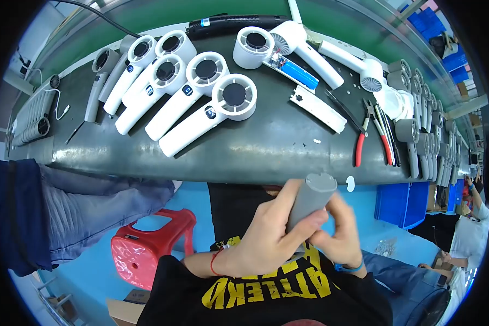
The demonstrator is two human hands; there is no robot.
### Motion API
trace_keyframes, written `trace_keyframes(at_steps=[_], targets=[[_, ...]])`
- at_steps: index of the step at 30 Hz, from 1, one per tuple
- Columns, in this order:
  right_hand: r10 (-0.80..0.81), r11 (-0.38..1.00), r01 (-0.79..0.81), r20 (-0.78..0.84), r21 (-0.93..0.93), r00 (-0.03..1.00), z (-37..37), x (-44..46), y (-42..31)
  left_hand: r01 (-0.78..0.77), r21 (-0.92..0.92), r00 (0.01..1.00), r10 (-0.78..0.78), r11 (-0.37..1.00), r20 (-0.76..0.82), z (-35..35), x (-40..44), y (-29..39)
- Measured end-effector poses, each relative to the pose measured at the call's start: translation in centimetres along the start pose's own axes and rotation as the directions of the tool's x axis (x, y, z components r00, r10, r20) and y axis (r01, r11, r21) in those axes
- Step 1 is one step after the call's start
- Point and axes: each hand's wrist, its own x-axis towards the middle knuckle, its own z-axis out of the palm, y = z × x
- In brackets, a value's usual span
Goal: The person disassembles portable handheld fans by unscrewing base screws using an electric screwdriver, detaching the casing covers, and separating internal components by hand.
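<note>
My left hand [269, 233] is wrapped around the grey handle of a handheld fan [311, 196], its thumb lying across the front. The round end of the handle tilts up toward the table, while its lower part is hidden by my hands. Against the right side of the handle, my right hand [339, 236] has its fingers bent and slightly blurred. A small white oval piece [350, 183] shows at the table edge, just beyond my right fingers.
White handheld fans [187, 130] lie across the dark table [244, 157]. An opened fan with a blue battery [299, 73], a white handle shell [318, 110] and red-handled pliers [361, 146] lie right of them. Grey fans [412, 146] line the right. A red stool [141, 255] stands below left, near another person's legs [98, 212].
</note>
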Motion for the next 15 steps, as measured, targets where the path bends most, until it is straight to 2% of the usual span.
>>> trace_keyframes(at_steps=[2, 3, 4, 5, 6, 7, 8, 9, 10, 12, 13, 14, 15], targets=[[-0.177, 0.979, 0.164, -0.108, -0.119, 0.978, -1.8, 0.4, -0.3, 0.068, -0.025, 0.997, -0.067, 0.997, 0.036, 0.5, -0.3, 0.6], [-0.226, 0.973, 0.212, -0.188, -0.095, 0.956, -1.8, 0.9, -0.9, 0.067, 0.019, 0.997, -0.068, 0.998, 0.029, 0.8, -0.5, 0.3], [-0.217, 0.975, 0.200, -0.193, -0.100, 0.957, -2.1, 1.6, -1.4, 0.067, 0.061, 0.997, -0.069, 0.996, 0.023, 1.1, -0.6, 0.0], [-0.263, 0.931, 0.244, -0.036, -0.270, 0.964, -2.5, 2.3, -1.8, -0.009, 0.096, 0.998, 0.003, 0.995, 0.064, 1.2, -0.6, -0.4], [-0.280, 0.853, 0.308, 0.131, -0.420, 0.951, -2.6, 2.6, -2.1, -0.004, 0.089, 0.998, -0.002, 0.996, 0.070, 1.1, -0.7, -0.4], [-0.181, 0.908, 0.193, 0.067, -0.372, 0.981, -2.2, 2.7, -2.2, 0.177, 0.026, 0.967, -0.178, 0.984, 0.184, 0.8, -0.8, -0.2], [-0.178, 0.908, 0.189, 0.062, -0.374, 0.982, -2.3, 2.6, -2.0, 0.356, -0.013, 0.892, -0.335, 0.935, 0.304, 0.5, -0.9, 0.0], [-0.051, 0.944, 0.085, 0.115, -0.319, 0.992, -2.5, 2.5, -1.6, 0.426, -0.105, 0.848, -0.356, 0.899, 0.392, 0.1, -0.9, 0.2], [0.072, 0.963, -0.022, 0.178, -0.270, 0.981, -2.6, 2.5, -1.2, 0.422, -0.109, 0.851, -0.352, 0.900, 0.390, -0.2, -1.1, 0.1], [0.070, 0.969, -0.032, 0.148, -0.247, 0.986, -2.1, 2.0, -0.4, 0.486, -0.159, 0.807, -0.372, 0.860, 0.459, -0.7, -2.1, -0.6], [0.039, 0.971, -0.016, 0.094, -0.239, 0.995, -2.0, 1.7, -0.1, 0.437, -0.032, 0.803, -0.374, 0.899, 0.463, -1.4, -2.3, -1.2], [0.008, 0.973, 0.001, 0.037, -0.230, 0.999, -2.0, 1.4, 0.2, 0.440, -0.033, 0.803, -0.377, 0.897, 0.462, -2.0, -2.7, -1.4], [-0.026, 0.969, 0.022, -0.015, -0.245, 1.000, -2.0, 1.1, 0.6, 0.388, 0.090, 0.799, -0.383, 0.917, 0.464, -2.4, -3.1, -1.5]])
